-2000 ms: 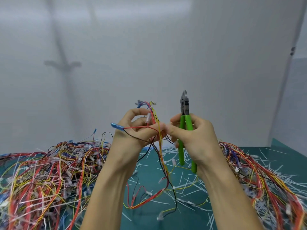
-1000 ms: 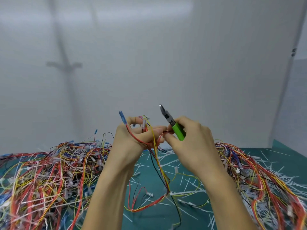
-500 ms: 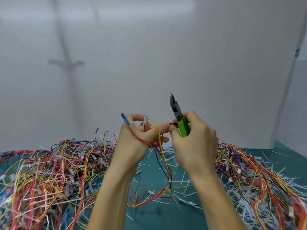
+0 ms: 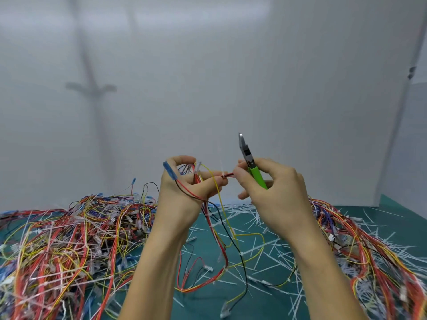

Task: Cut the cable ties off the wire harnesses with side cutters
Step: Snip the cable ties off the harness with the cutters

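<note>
A thin white cable tie [image 4: 221, 167] stands up from a short red-and-black stretch of wire, right in the gap between the two raised hands, and looks faint against the pale wall [image 4: 231, 65]. It belongs to the wire harness [image 4: 209, 218] held in the left hand [image 4: 184, 195]: red, yellow and black leads run from that fist and hang down in loops to the green table [image 4: 397, 215]. The left hand's fingers are curled closed around the bundle, with the thumb and forefinger pinching the wire just left of the tie. A blue connector [image 4: 169, 170] lies across the back of that hand, and a small white plug [image 4: 197, 166] pokes up above the fingers.

The right hand [image 4: 272, 192] pinches the same wire just right of the tie with its thumb and fingertips. It is also closed around the green handles of the side cutters [image 4: 250, 161], whose dark metal nose points up and slightly left, above the tie and clear of it (the blades appear to be together, though they are small in the head view).

Below, cut white tie offcuts [image 4: 254, 248] litter the table between the forearms. A large tangle of harnesses [image 4: 69, 239] is heaped to the left, and a second heap [image 4: 369, 245] lies to the right.
</note>
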